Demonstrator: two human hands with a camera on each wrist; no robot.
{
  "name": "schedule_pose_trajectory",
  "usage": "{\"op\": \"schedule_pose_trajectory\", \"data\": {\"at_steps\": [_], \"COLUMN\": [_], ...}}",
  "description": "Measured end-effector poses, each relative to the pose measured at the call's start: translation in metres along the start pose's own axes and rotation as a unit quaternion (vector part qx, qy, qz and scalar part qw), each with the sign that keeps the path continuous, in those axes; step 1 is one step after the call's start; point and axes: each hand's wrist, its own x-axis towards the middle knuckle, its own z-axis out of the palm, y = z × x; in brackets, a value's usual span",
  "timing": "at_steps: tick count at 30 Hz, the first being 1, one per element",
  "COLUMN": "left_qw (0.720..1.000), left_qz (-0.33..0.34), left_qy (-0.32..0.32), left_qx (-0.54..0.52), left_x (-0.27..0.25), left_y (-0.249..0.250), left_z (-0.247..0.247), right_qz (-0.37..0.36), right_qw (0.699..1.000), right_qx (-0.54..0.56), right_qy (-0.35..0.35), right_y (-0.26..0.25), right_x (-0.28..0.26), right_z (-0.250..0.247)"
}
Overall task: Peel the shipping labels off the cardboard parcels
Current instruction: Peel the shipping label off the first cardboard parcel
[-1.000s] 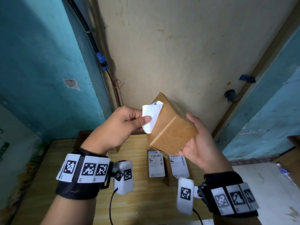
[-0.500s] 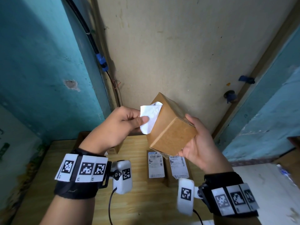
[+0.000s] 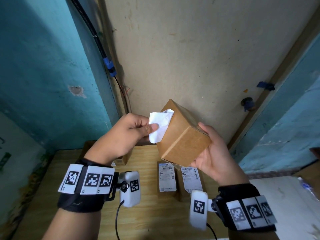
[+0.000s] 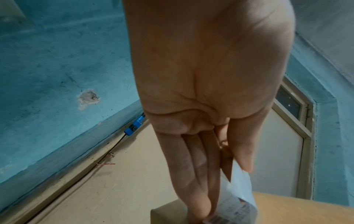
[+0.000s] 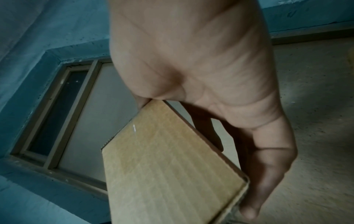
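A small brown cardboard parcel [image 3: 181,134] is held up above the table, tilted, gripped from below and behind by my right hand [image 3: 210,153]. A white shipping label [image 3: 160,126] hangs half peeled from the parcel's left face, blank back toward me. My left hand [image 3: 136,129] pinches that loose label between thumb and fingers. The left wrist view shows the label [image 4: 242,191] under my fingers [image 4: 193,174], its printed side with a barcode facing the box. In the right wrist view the parcel [image 5: 168,171] lies across my right palm.
Two more parcels with labels [image 3: 167,176] [image 3: 191,179] lie on the wooden table [image 3: 152,217] below my hands. Another cardboard box [image 3: 127,157] stands at the table's back left. A beige door and teal walls rise close behind. A white surface [image 3: 284,201] adjoins on the right.
The left hand has pulled the label a little further left and off the parcel. The right hand and parcel stay almost still.
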Motion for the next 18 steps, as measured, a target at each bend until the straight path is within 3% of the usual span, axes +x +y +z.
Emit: {"op": "schedule_pose_trajectory", "data": {"at_steps": [18], "left_qw": [0.999], "left_qz": [-0.035], "left_qy": [0.016], "left_qx": [-0.015], "left_x": [0.0046], "left_y": [0.0087], "left_z": [0.0038], "right_qz": [-0.003], "right_qw": [1.0], "right_qx": [0.012], "right_qy": [-0.007], "right_y": [-0.0034], "right_x": [-0.0006], "right_z": [-0.0042]}}
